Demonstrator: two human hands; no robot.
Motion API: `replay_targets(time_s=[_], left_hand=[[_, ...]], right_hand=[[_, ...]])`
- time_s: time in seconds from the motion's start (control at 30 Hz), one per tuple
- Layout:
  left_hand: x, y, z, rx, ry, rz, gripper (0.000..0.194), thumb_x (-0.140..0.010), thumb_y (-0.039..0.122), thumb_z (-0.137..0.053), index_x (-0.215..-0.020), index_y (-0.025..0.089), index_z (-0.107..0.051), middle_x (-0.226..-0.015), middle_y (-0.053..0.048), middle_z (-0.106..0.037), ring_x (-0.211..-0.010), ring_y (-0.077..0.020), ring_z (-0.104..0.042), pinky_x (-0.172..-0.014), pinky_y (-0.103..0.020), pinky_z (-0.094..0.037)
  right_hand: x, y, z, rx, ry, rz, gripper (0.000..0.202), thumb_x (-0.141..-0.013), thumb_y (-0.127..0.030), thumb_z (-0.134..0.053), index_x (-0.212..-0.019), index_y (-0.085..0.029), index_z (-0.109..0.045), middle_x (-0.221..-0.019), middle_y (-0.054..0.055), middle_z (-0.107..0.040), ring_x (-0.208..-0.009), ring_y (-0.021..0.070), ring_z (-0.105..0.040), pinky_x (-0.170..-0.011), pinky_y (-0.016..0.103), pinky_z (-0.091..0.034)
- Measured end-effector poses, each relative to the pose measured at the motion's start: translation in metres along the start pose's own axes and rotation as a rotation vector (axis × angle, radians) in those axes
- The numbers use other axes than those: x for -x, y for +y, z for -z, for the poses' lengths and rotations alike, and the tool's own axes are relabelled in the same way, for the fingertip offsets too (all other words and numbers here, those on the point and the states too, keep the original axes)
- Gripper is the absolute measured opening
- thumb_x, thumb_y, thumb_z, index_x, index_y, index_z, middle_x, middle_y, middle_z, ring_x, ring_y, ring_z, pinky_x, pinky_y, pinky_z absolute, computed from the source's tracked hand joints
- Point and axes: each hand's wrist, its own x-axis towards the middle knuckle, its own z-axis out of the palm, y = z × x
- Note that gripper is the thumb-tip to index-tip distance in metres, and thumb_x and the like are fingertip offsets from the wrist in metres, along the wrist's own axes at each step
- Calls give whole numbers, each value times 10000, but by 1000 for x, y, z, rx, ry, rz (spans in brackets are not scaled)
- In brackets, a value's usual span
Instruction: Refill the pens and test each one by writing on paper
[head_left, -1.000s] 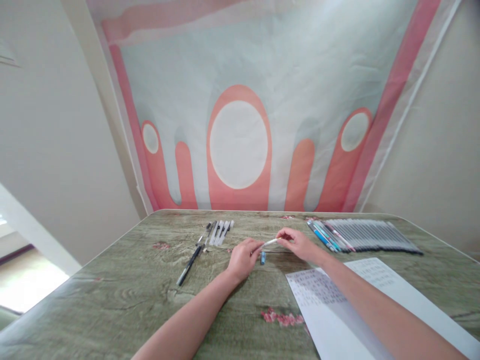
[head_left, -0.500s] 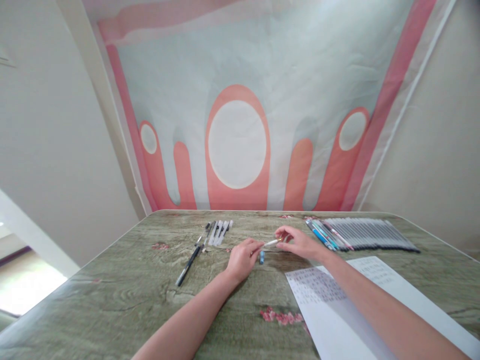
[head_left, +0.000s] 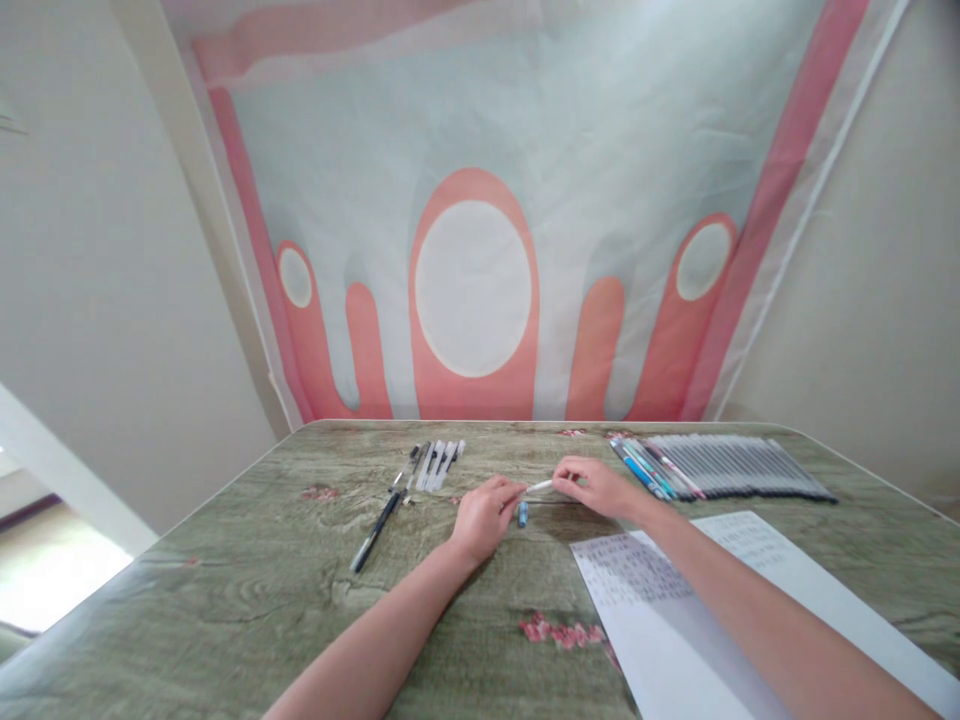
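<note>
Between my two hands, just above the middle of the table, lies a slim white pen (head_left: 538, 487). My left hand (head_left: 484, 515) pinches its left end, with fingers closed. At the other end, the fingertips of my right hand (head_left: 592, 484) close on the pen's tip; the tip itself is hidden by them. A short blue cap-like piece (head_left: 523, 514) rests on the table just below the pen, by my left fingertips.
Left of my hands lie a black pen (head_left: 375, 532), several clear pen parts (head_left: 441, 466) and small dark pieces. Coloured pens (head_left: 646, 470) and a long row of grey pens (head_left: 742, 468) lie at the back right. Written-on paper sheets (head_left: 637, 620) lie under my right forearm.
My right fingers, apart around the pen's right end before, have closed on it. My left hand keeps its pinch in about the same place.
</note>
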Motion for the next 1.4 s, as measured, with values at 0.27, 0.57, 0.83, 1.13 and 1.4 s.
replay_targets(time_s=[0.27, 0.57, 0.83, 1.13, 1.4], left_hand=[[2, 12, 1, -97, -8, -69, 282, -839, 257, -414, -1075, 284, -565, -949, -24, -598, -856, -145, -560, -762, -242, -422], [11, 67, 5, -87, -127, -466, 257, -836, 297, -434, -1066, 247, -537, -1127, -55, -548, -1018, -172, -498, -925, -343, -312], [30, 89, -20, -70, -447, -636, 340, -835, 429, -403, -1093, 234, -506, -1181, -52, -530, -1058, -176, -492, -940, -333, -296], [22, 82, -16, -39, -456, -533, 302, -843, 378, -401, -1084, 235, -513, -1174, -47, -530, -1087, -180, -469, -961, -337, -297], [18, 82, -16, -13, -492, -514, 286, -843, 347, -404, -1080, 227, -509, -1189, -50, -513, -1126, -177, -436, -970, -326, -310]], right_hand=[[-4, -23, -9, 673, -38, 190, 207, -818, -220, -472, -683, -177, -622, -740, 66, -552, -804, 188, -456, -730, 324, -319], [3, -8, 31, 360, 152, -57, 144, -806, -247, -468, -770, -174, -586, -750, 36, -576, -714, 147, -500, -657, 261, -358], [94, 17, 48, -62, 149, -420, 149, -751, -324, -501, -739, -179, -531, -589, -33, -498, -527, 107, -443, -497, 229, -330], [186, 42, 66, -14, 281, -629, 212, -770, -368, -457, -703, -181, -531, -609, -19, -525, -558, 117, -455, -534, 239, -349], [194, 44, 68, -25, 362, -599, 166, -748, -320, -475, -646, -190, -486, -550, -37, -444, -517, 105, -397, -485, 222, -318]])
